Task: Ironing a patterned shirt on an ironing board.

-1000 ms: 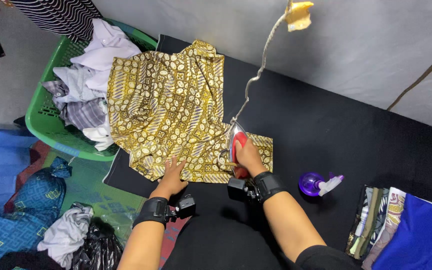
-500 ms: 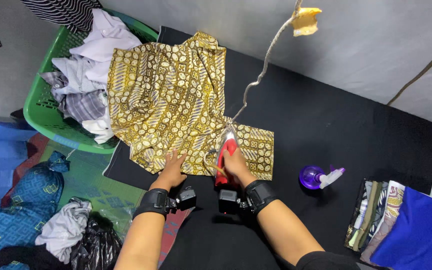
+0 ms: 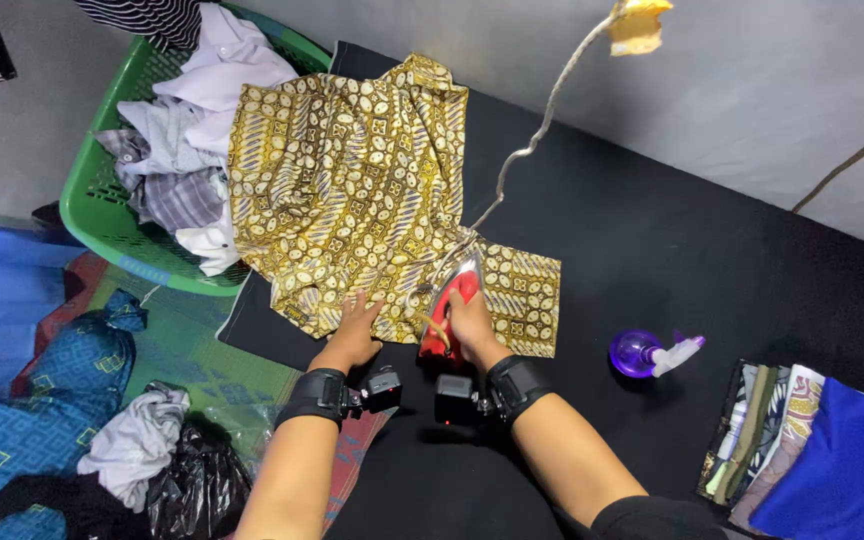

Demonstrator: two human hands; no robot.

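Note:
A yellow and brown patterned shirt (image 3: 352, 200) lies spread on a black padded surface (image 3: 712, 250), with one sleeve (image 3: 522, 295) stretched toward me. My right hand (image 3: 472, 325) grips the handle of a red and silver clothes iron (image 3: 452, 305) resting on that sleeve. My left hand (image 3: 357, 325) presses flat on the shirt's hem just left of the iron, fingers apart. The iron's cord (image 3: 542, 130) rises up and away to the top of the view. Both wrists wear black bands with small black devices.
A green laundry basket (image 3: 102, 225) heaped with white and grey clothes sits at the left. A purple spray bottle (image 3: 647, 353) lies right of the iron. Folded clothes (image 3: 802, 440) are stacked at the lower right. Blue fabric, a grey garment and a black bag lie lower left.
The iron has slid a little left and toward me along the sleeve under my right hand. My left hand stays flat on the hem.

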